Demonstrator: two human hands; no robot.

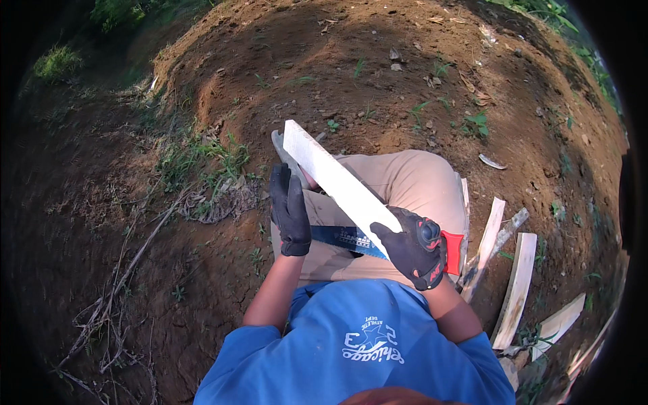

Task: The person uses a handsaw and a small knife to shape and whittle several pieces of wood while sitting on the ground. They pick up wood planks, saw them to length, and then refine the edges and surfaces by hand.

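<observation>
Our right hand (pixel 415 246) curls its gloved fingers around the near end of a wooden slat (pixel 336 182), above the handsaw (pixel 331 235) across our lap. Our left hand (pixel 291 209), fingers straight, holds nothing. We seem to be inspecting the slat; the next move calls for steady support. Beyond, split slats (pixel 516 290) lie on soil (pixel 263 81).

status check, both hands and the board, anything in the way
Left hand open, empty. Right hand gripping board. Saw across lap, partly under board.
</observation>
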